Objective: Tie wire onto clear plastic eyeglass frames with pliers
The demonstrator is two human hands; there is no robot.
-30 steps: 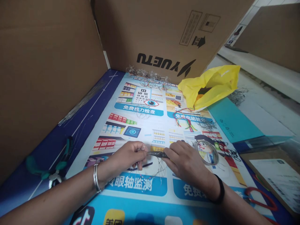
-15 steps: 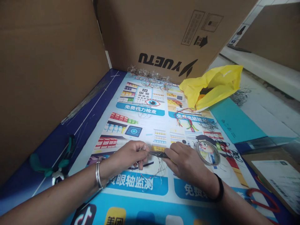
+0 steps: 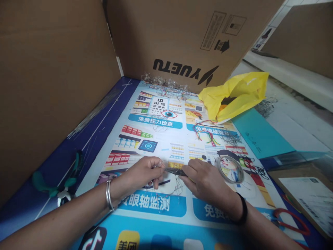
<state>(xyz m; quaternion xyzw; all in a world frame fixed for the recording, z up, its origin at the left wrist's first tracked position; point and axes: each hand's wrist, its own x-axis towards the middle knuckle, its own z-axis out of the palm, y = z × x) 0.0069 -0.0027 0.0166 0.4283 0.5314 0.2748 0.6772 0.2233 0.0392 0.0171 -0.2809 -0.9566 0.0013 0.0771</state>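
My left hand (image 3: 142,173) is closed in a pinch on a small piece of thin wire (image 3: 158,165), just above a printed poster mat (image 3: 161,146). My right hand (image 3: 208,180) is closed round a small pair of pliers (image 3: 174,171), whose tip meets the wire at my left fingertips. Thin wire strands (image 3: 177,187) with tiny coloured ends hang and lie under both hands. A silver bangle is on my left wrist and a black band on my right wrist.
Green-handled pliers (image 3: 58,184) lie at the left. A clear tape roll (image 3: 230,169) sits by my right hand. A yellow plastic bag (image 3: 234,95), coloured wires (image 3: 208,133), a wire pile (image 3: 166,85) and cardboard walls (image 3: 52,69) surround the mat. A red loop (image 3: 292,220) lies at the right.
Both hands stay in place at the wire with only slight shifts. The camera view has moved a little.
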